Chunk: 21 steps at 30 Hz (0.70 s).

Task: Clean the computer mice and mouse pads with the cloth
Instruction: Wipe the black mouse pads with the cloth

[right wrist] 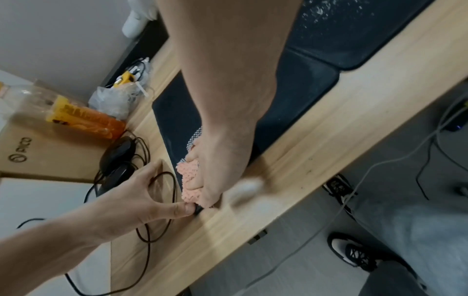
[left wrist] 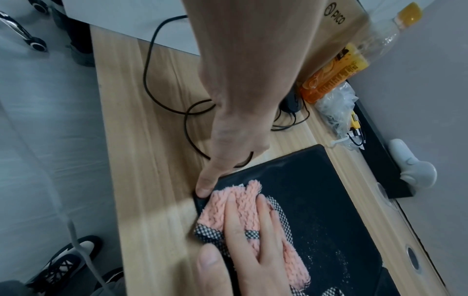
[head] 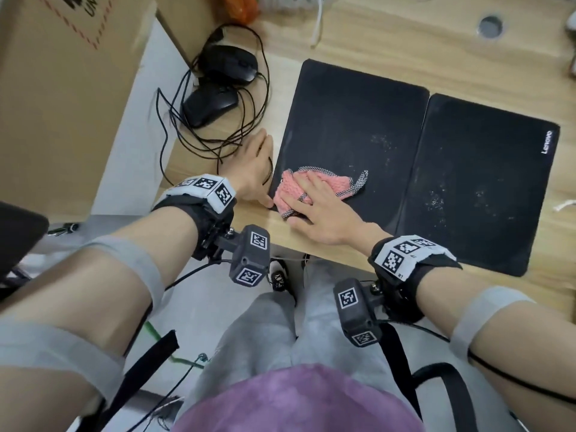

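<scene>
desk (head: 389, 32) | cloth (head: 299, 190) under right hand (head: 324, 213) | left hand (head: 255, 169) beside

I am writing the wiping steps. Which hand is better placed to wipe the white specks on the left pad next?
The right hand: it already presses the pink cloth flat on the left mouse pad, specks just beyond it. The left hand steadies the pad's corner.

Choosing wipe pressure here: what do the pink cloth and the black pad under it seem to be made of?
The pink fluffy cloth with checkered trim looks like soft chenille or microfibre: knobbly tufted pile, woven black-and-white edging. The black rectangular mouse pad looks like matte fabric, probably over foam or rubber: no glare, rounded soft edges, white specks clinging to it.
</scene>
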Each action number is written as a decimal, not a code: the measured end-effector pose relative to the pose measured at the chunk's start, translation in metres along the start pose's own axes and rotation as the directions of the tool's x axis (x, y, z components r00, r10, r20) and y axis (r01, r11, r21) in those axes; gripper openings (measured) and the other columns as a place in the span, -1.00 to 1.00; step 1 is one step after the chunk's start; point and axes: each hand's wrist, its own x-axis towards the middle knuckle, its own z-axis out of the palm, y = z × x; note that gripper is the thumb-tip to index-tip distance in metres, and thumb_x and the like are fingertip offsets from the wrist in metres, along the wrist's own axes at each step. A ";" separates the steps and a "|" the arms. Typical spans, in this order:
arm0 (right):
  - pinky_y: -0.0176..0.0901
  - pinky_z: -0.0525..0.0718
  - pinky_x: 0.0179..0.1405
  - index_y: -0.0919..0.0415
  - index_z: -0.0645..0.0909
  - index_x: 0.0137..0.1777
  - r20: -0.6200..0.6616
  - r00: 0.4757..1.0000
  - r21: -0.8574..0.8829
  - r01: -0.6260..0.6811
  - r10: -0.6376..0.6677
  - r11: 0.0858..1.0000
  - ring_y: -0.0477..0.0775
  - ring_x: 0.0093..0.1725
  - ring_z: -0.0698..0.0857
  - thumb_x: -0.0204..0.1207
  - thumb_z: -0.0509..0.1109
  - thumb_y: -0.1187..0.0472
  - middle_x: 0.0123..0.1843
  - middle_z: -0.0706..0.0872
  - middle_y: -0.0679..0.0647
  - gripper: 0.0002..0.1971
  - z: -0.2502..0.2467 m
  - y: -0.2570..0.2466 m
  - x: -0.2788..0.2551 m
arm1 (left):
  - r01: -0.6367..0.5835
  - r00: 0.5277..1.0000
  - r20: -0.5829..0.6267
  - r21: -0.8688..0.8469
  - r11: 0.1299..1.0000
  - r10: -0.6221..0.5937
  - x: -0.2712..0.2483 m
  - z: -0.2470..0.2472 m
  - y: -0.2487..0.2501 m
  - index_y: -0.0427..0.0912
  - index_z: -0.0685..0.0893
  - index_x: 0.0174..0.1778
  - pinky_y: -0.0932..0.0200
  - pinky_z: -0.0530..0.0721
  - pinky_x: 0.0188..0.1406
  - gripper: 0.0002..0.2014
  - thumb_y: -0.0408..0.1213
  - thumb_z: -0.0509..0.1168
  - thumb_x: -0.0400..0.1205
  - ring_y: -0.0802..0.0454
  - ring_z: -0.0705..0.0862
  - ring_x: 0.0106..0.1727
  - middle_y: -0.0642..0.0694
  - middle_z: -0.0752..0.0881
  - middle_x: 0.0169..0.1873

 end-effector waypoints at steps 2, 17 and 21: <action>0.10 -0.26 0.69 -0.10 0.04 0.72 -0.011 1.000 -0.040 -0.014 0.014 0.999 0.16 0.72 -0.28 0.73 0.05 -0.13 0.76 -0.22 0.09 -0.42 -0.002 0.003 0.006 | 0.003 1.000 0.016 0.033 0.999 -0.004 0.006 -0.004 0.003 -0.21 -0.24 0.70 -0.10 0.07 0.69 0.46 0.06 0.70 0.15 -0.04 -0.28 0.71 -0.09 -0.28 0.69; 0.13 -0.29 0.66 -0.04 -0.01 0.73 -0.101 0.971 0.013 -0.217 0.217 0.976 0.28 0.71 -0.29 0.74 0.04 -0.08 0.75 -0.23 0.19 -0.40 -0.091 0.048 0.105 | 0.031 0.997 0.066 0.023 0.999 -0.033 0.013 -0.009 0.000 -0.23 -0.39 0.67 -0.01 -0.12 0.70 0.57 0.14 0.69 0.08 0.04 -0.41 0.67 -0.09 -0.43 0.66; 0.21 -0.24 0.67 0.01 0.04 0.73 -0.133 0.982 -0.048 -0.145 0.137 0.988 0.38 0.70 -0.23 0.73 0.09 -0.05 0.74 -0.19 0.28 -0.39 -0.073 0.033 0.094 | 0.020 0.998 0.052 0.017 1.000 -0.020 0.010 -0.011 -0.001 -0.22 -0.36 0.68 0.06 -0.15 0.68 0.56 0.13 0.69 0.08 0.05 -0.38 0.67 -0.08 -0.40 0.67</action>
